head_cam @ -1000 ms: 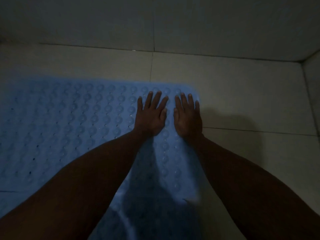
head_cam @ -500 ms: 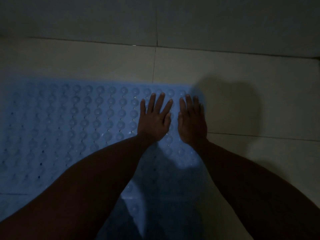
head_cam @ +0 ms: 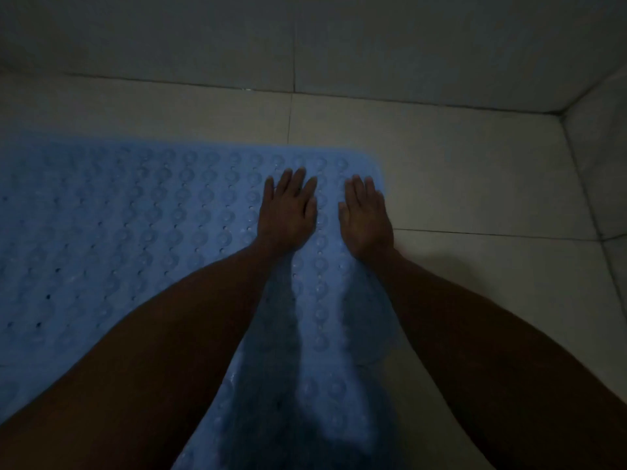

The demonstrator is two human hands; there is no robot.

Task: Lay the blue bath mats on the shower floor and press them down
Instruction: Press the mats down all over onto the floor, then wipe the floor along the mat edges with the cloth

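A blue bath mat point(head_cam: 129, 232) with rows of round bumps and small holes lies flat on the pale tiled shower floor point(head_cam: 475, 184), reaching from the left edge to mid-frame. My left hand point(head_cam: 288, 212) rests palm down on the mat near its far right corner, fingers spread. My right hand point(head_cam: 366, 217) lies flat beside it on the mat's right edge, fingers together. Both hands hold nothing. A second stretch of blue mat point(head_cam: 325, 385) runs toward me between my forearms, partly in shadow.
The back wall point(head_cam: 339, 45) meets the floor just beyond the mat. A side wall point(head_cam: 604, 157) closes the right side, forming a corner at the upper right. Bare tile lies right of the mat. The light is dim.
My hands have moved slightly apart on the mat, with a wider gap between them. The view has shifted, so the right wall corner shows again.
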